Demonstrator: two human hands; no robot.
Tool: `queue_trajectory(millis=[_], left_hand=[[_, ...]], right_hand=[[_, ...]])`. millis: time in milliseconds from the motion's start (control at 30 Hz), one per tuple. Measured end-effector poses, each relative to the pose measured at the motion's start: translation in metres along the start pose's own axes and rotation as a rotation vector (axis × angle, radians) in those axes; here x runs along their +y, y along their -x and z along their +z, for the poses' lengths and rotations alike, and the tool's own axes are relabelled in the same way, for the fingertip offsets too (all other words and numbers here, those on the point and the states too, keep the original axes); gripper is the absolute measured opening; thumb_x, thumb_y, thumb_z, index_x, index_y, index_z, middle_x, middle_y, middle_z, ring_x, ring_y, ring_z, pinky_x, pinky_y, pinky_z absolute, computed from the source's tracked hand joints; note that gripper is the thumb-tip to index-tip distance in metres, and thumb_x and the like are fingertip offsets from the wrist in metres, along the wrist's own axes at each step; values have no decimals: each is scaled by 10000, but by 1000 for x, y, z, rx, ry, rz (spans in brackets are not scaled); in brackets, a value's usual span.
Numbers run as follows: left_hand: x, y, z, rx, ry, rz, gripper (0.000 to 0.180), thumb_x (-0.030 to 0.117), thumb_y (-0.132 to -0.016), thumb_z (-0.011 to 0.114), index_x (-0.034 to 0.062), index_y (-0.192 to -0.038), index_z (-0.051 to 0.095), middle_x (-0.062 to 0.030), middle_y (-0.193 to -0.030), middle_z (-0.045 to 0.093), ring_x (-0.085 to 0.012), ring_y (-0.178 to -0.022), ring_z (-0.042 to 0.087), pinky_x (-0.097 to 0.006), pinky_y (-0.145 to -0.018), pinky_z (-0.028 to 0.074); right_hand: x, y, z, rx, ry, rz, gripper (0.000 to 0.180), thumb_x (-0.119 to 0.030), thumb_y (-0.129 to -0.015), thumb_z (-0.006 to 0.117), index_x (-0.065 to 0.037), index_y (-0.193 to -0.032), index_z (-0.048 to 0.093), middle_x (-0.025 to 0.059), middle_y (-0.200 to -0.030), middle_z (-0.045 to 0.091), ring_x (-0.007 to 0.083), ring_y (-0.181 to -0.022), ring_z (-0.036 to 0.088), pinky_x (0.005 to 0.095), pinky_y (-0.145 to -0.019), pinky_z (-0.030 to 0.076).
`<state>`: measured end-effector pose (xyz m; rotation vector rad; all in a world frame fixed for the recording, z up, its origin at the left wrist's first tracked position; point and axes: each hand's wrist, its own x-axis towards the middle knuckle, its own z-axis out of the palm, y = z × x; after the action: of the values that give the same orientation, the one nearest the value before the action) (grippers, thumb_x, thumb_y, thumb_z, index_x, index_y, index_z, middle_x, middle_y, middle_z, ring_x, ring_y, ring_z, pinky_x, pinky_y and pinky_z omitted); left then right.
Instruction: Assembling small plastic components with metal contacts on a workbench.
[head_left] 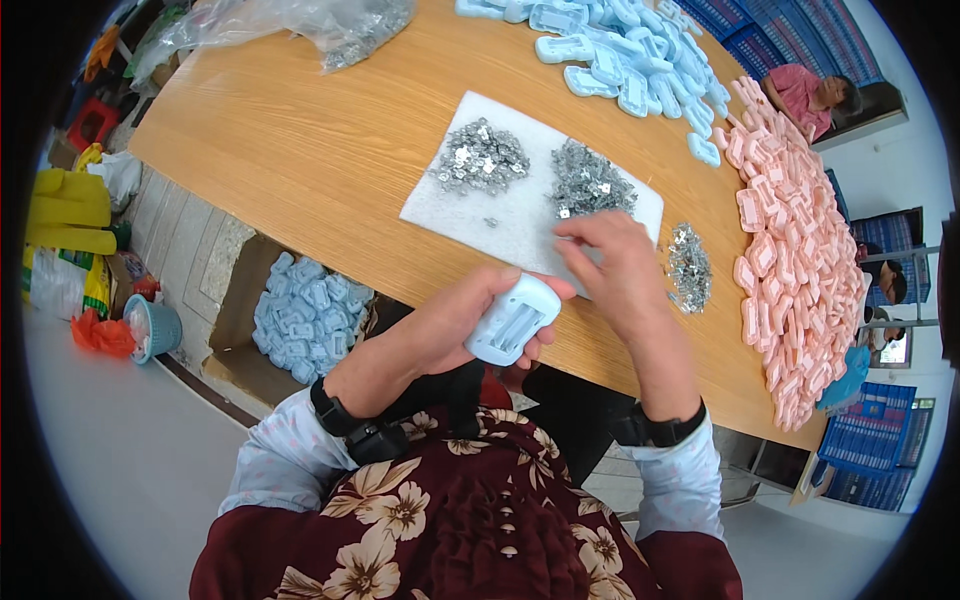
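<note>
smooth pale-blue plastic casing (512, 320), shiny metal clips (588, 180), matt white cloth (470, 215), wooden table (310, 150).

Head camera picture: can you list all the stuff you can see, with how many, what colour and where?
light blue plastic case: one, pale blue, held in the left hand
white pad: one, white, on the table in front of the hands
metal clip piles: three, silver; two on the pad, one beside it on the bare wood
blue plastic pile: too many to count, pale blue, far side of the table
pink plastic pile: too many to count, pink, right side of the table
cardboard box: one, brown, on the floor at left, full of blue pieces
clear bag: one, see-through, far left of the table
wooden table: one, light brown
left hand: one, gripping the case
right hand: one, fingertips on the pad by the clips
</note>
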<state>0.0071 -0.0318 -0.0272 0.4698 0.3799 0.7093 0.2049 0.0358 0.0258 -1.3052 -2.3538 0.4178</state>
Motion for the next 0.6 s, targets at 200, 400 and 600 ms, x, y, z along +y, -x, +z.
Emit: queue_trajectory(millis=[200, 400, 600], left_hand=[[9, 33, -12, 5, -18, 153, 568, 408, -1004, 390, -12, -1381, 453, -140, -969, 654, -233, -823, 656, -373, -742, 550], [17, 39, -16, 201, 4, 247, 451, 198, -944, 561, 24, -1350, 466, -106, -947, 628, -189, -826, 636, -352, -746, 547], [32, 33, -16, 312, -66, 418, 432, 58, -928, 558, 20, -1344, 451, -92, -936, 626, -170, -805, 628, -336, -747, 545]], right_hand=[[-22, -38, 28, -22, 84, -194, 84, -136, -799, 692, -87, -867, 695, 89, -785, 634, 300, -838, 592, 409, -746, 453], [-28, -41, 36, -99, 248, -174, 56, -159, -801, 639, -119, -765, 655, 57, -802, 642, 282, -884, 574, 442, -795, 384], [-44, -37, 26, -55, 158, -211, 70, -190, -818, 654, -126, -792, 665, 47, -811, 652, 267, -885, 587, 427, -796, 376]])
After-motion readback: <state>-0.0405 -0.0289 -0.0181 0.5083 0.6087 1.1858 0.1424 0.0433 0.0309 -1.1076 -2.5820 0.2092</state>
